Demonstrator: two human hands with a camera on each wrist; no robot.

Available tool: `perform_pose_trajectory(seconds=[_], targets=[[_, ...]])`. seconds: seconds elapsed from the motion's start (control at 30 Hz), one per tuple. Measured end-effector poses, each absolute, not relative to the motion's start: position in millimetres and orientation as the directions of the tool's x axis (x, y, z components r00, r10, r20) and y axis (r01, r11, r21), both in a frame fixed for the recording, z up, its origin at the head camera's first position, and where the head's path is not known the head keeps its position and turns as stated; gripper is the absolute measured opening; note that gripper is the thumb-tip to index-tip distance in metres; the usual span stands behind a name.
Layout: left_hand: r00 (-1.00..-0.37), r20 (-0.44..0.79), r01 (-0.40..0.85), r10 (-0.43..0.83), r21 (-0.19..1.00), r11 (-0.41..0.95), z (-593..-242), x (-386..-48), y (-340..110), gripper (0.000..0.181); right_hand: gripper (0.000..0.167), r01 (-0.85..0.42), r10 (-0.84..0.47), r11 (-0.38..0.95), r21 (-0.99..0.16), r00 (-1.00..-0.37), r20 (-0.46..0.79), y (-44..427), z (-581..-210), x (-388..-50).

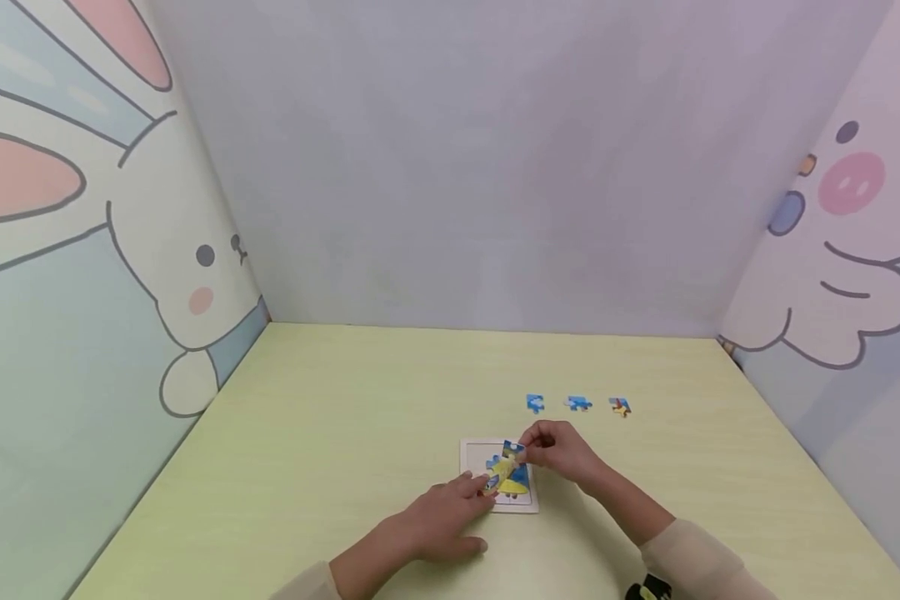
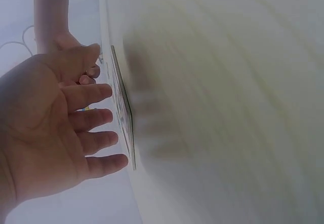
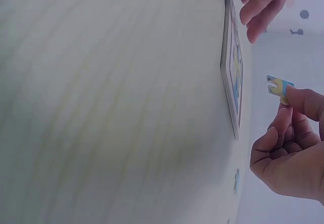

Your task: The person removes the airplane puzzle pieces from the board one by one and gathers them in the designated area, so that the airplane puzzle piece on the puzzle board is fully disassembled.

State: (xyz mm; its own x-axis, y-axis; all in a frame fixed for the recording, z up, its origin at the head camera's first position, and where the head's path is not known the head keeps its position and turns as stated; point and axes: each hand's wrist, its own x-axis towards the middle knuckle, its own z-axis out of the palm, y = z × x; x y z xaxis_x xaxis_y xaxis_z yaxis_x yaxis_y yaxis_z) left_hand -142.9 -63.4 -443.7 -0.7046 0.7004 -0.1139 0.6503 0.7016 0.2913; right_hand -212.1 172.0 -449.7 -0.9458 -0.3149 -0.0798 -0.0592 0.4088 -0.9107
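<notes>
A jigsaw piece (image 3: pixel 277 86) in blue and yellow is pinched between the thumb and fingertips of my right hand (image 1: pixel 562 450). In the right wrist view it is held up clear of the board. Below it lies a white-rimmed puzzle board (image 1: pixel 523 509), partly filled with blue and yellow pieces (image 1: pixel 520 481). My left hand (image 1: pixel 444 518) reaches over the board's left side with its fingers straight and spread. In the left wrist view its fingertips are close to the board's edge (image 2: pixel 126 105); whether they touch it I cannot tell. Those fingers hide part of the picture.
Three loose pieces lie in a row behind the board: a blue one (image 1: pixel 535 403), another blue one (image 1: pixel 578 403) and a multicoloured one (image 1: pixel 621 407). Walls with cartoon animals enclose the pale yellow table (image 1: pixel 307 417). A black and yellow object (image 1: pixel 648 588) shows beside the right sleeve.
</notes>
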Motion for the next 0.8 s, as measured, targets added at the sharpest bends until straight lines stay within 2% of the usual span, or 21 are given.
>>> perform_pose_trajectory(seconds=[0.23, 0.43, 0.63, 0.8], targets=[[-0.680, -0.145, 0.671, 0.718, 0.270, 0.690, -445.0, -144.1, -53.4, 0.050, 0.012, -0.054, -0.296, 0.430, -0.901, -0.951, -0.084, 184.5, -445.6, -211.6], [-0.671, -0.170, 0.677, 0.722, 0.256, 0.690, -449.0, -143.9, -50.3, 0.056, 0.014, -0.049, -0.267, 0.429, -0.902, -0.961, -0.074, 197.5, -448.6, -218.1], [-0.647, -0.136, 0.730, 0.751, 0.174, 0.661, -448.5, -143.6, -49.5, 0.060, 0.015, 0.000, -0.198, 0.419, -0.908, -0.976, -0.091, 210.8, -453.3, -226.4], [-0.646, -0.155, 0.730, 0.747, 0.159, 0.665, -448.3, -142.6, -47.8, 0.061, 0.013, 0.017, -0.180, 0.420, -0.908, -0.978, -0.101, 219.2, -460.1, -233.7]])
